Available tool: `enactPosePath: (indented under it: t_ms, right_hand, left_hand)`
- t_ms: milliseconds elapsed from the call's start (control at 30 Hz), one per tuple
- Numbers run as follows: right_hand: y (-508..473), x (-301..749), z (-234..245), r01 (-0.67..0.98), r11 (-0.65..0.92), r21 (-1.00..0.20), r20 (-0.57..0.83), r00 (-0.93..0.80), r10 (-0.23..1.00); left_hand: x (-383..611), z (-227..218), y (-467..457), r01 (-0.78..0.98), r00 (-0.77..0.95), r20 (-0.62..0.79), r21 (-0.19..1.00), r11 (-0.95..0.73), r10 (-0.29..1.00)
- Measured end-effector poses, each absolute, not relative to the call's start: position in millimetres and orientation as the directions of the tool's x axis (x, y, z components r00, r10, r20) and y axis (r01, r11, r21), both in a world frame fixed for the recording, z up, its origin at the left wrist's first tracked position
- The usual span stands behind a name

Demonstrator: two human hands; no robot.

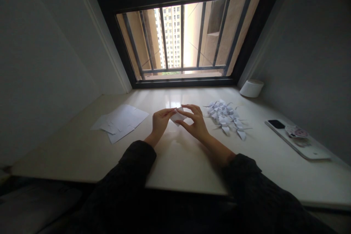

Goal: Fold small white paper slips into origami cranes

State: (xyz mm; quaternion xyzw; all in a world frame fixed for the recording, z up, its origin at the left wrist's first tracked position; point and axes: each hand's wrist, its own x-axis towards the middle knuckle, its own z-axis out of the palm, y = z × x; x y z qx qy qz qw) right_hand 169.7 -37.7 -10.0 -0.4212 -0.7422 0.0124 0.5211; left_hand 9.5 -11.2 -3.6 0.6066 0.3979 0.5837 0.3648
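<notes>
A small folded piece of white paper (177,117) is held between both hands just above the pale sill-like table (178,157). My left hand (161,121) pinches its left edge with fingers closed. My right hand (194,120) grips its right side, fingers curled over the top. To the right of my right hand lies a pile of several folded white paper cranes (226,117). To the left of my left hand lie a few flat white paper sheets (120,121).
A phone (297,139) with a round sticker grip lies at the right. A white round container (251,88) stands in the back right corner. A barred window (182,40) runs along the table's far edge, with walls on both sides.
</notes>
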Motion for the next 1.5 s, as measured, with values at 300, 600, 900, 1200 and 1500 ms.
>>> enactPosePath:
  t_ms: [300,600,900,1200,1500]
  right_hand:
    - [-37,166,-13,0.363,0.573,-0.735,0.628,0.045,0.777]
    - [-36,155,-16,-0.141,0.188,-0.972,0.18,0.067,0.981]
    - [-37,162,-9,-0.162,0.109,-0.981,0.069,0.233,0.97]
    - [-21,171,-23,-0.147,0.263,-0.954,0.218,0.265,0.939]
    - [-20,175,-23,0.024,0.337,-0.941,0.331,0.262,0.907]
  left_hand:
    - [15,-3,-13,-0.174,0.009,0.199,0.965,-0.195,0.98]
    - [14,-6,-6,-0.393,-0.074,0.019,0.918,-0.047,0.997]
    - [14,-9,-8,-0.289,-0.04,0.116,0.95,-0.123,0.992]
    - [14,-5,-15,-0.105,0.142,0.097,0.991,-0.082,0.985]
    - [17,-9,-16,-0.054,0.146,0.104,0.994,-0.097,0.984]
